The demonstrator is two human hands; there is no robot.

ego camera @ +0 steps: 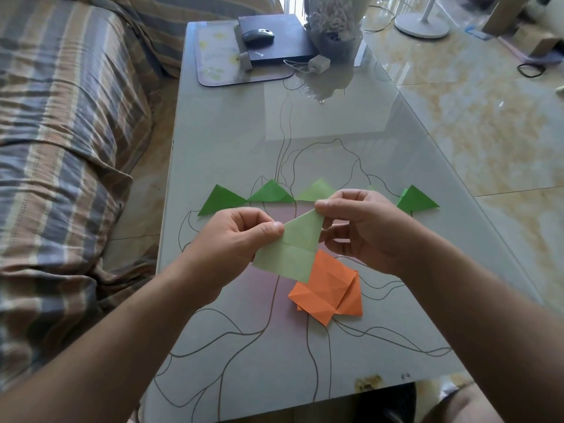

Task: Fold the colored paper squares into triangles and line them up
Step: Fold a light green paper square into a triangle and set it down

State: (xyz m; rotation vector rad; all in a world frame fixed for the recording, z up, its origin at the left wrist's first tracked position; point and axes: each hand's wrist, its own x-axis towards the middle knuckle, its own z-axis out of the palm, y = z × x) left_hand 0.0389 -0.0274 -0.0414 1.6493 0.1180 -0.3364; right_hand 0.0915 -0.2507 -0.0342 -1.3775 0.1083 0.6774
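left hand (241, 232): I saw it pinching the left edge of the light green paper (291, 250), thumb on top.
right hand (363, 227): pinched the folded top corner of the same sheet, fingers curled behind it.
light green paper: held in the air above the counter (351, 141), partly folded, just over the orange papers (328, 290).
orange papers: creased, stacked flat on the counter.
green triangles (268, 192): folded, in a row across the counter beyond the hands; one mostly hidden by the right hand.
containers: plant pot (337, 41) at the far end, pale plant in it.
writing: small mark on the black box (274, 33), I couldn't read it.
mouse (258, 35): on the black box.
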